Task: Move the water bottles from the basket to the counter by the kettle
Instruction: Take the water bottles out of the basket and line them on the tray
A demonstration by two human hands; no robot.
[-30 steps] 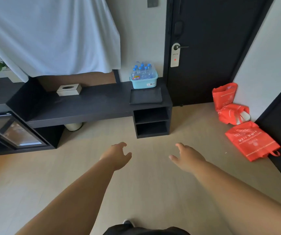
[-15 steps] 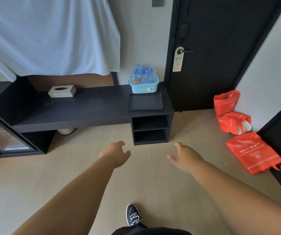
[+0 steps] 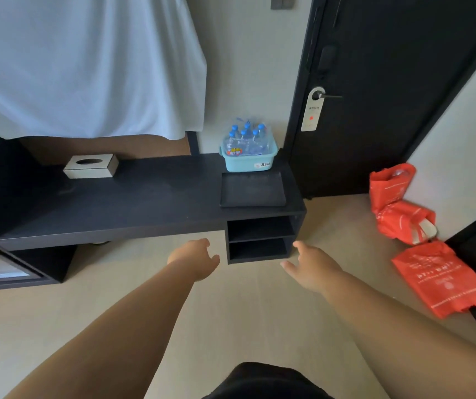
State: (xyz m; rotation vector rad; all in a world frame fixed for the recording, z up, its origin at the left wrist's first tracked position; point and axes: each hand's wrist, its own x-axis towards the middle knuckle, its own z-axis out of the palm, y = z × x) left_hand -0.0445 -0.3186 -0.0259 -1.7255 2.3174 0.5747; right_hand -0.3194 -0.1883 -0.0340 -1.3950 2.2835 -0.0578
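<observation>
Left hand (image 3: 195, 259): I have it stretched out over the floor, just short of the worktop's (image 3: 133, 203) front edge. The grip is loose, fingers gently curled, and it holds nothing.
Right hand (image 3: 313, 267): it is out ahead too, in front of the open shelves (image 3: 261, 240) under the worktop's right end. The grip is wide, fingers spread, with nothing in it.
Water bottles (image 3: 246, 138): they stand upright and packed close in the basket (image 3: 245, 165), blue caps up. I count perhaps six, though the clear plastic runs together from here.
Basket: light blue, at the back right corner of the worktop, against the wall and just beside the door (image 3: 389, 82) frame. Both hands are well apart from it.
Tray (image 3: 252, 192): black and flat, just in front of the basket.
Tissue box (image 3: 91, 166): at the back of the worktop, well to the left.
White cloth (image 3: 81, 64): hangs above the worktop's left part.
Door tag (image 3: 311, 110): hangs on the handle.
Red bags (image 3: 441, 280): on the floor at my right, by the wall.
</observation>
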